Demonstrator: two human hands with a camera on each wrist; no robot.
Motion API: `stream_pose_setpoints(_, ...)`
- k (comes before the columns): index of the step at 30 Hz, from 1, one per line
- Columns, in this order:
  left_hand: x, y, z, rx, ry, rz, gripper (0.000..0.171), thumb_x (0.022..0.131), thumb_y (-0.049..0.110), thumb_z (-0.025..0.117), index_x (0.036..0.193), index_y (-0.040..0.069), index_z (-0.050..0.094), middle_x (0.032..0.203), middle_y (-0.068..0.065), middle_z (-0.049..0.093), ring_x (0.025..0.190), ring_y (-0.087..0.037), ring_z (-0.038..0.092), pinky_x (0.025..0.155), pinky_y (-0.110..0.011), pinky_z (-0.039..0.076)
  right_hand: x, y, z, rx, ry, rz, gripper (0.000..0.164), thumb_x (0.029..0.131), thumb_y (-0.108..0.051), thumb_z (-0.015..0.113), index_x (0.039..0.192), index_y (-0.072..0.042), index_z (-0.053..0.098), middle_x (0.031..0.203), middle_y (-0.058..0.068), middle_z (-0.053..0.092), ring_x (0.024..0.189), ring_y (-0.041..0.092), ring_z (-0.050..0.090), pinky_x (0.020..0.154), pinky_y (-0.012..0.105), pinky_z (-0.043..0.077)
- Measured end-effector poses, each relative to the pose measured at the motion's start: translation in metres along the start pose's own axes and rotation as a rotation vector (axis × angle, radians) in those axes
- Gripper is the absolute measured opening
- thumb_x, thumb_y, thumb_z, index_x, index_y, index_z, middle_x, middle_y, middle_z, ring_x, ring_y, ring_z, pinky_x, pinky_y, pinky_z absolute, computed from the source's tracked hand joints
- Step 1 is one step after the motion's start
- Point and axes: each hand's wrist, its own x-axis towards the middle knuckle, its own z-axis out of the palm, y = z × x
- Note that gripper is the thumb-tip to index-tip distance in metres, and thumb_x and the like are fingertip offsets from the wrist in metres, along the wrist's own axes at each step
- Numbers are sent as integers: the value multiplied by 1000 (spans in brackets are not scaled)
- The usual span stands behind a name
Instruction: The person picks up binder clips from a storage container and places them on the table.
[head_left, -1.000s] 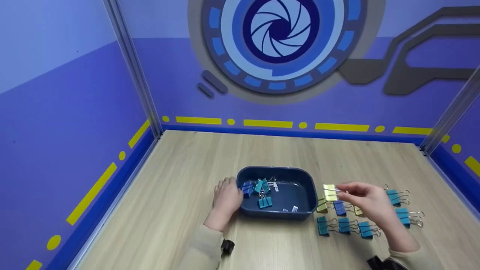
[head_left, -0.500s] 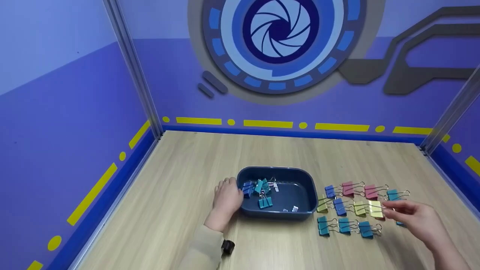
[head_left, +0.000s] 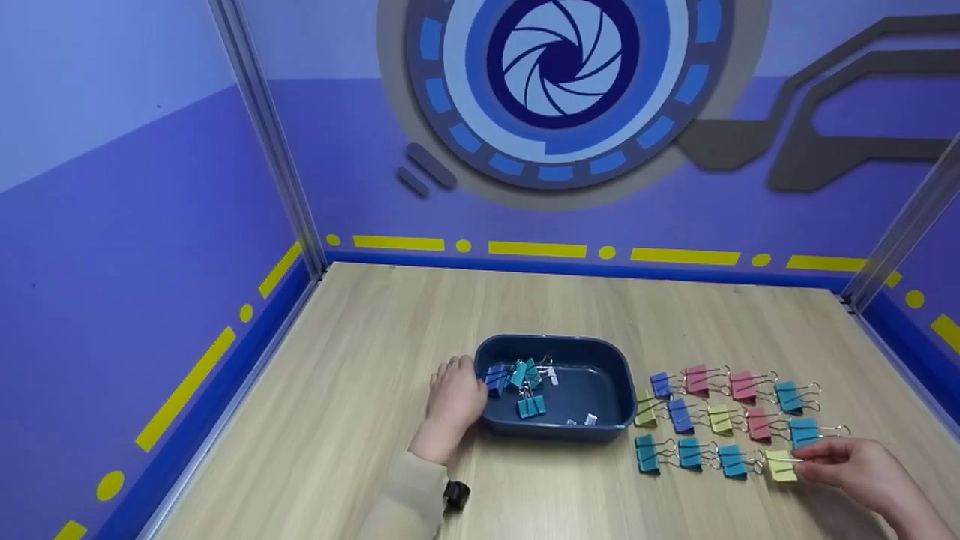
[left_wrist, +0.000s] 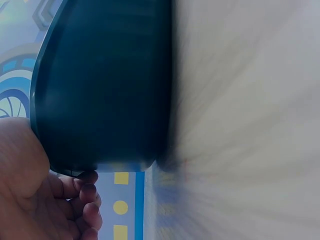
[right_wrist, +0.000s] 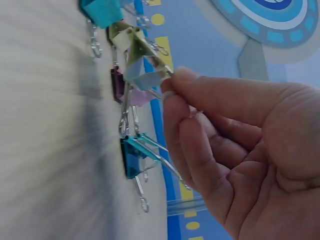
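My right hand [head_left: 862,469] pinches a yellow binder clip [head_left: 781,466] by its wire handle, at the right end of the front row of clips. In the right wrist view, thumb and forefinger hold that yellow clip [right_wrist: 145,62] beside a teal binder clip [right_wrist: 132,157]. Around it lie binder clips in rows, among them a red clip [head_left: 758,424] and a larger teal clip [head_left: 805,433]. My left hand [head_left: 456,394] holds the left end of a dark blue box [head_left: 555,430]; its curled fingers meet the box wall [left_wrist: 105,90] in the left wrist view.
Inside the box lie several teal clips [head_left: 531,406], a blue clip [head_left: 496,379] and small whitish pieces [head_left: 590,419]. The wooden table [head_left: 375,322] is bounded by blue panels [head_left: 180,247] at the left, back and right.
My right hand has carried the yellow clip from beside the box rightward and toward me, down to the front row. Clips it covered now show. My left hand stays at the box.
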Motion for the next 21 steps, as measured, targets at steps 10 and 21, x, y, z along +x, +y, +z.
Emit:
stream_pose_setpoints(10, 0, 0, 0, -1, 5, 4, 34, 94, 15, 65, 122, -4, 62, 115, -18, 67, 107, -35, 60, 89, -48, 45, 4, 1, 12, -6, -12, -79, 31, 84, -15, 81, 102, 8, 72, 87, 4, 77, 74, 4, 65, 67, 20, 50)
stream_pose_setpoints(21, -1, 0, 1, -1, 18, 14, 31, 93, 15, 64, 119, -3, 63, 112, -18, 67, 106, -36, 60, 87, -48, 45, 1, -10, 6, -65, -9, -38, 46, 81, -22, 85, 114, 6, 69, 100, 10, 74, 86, 12, 65, 69, 26, 51)
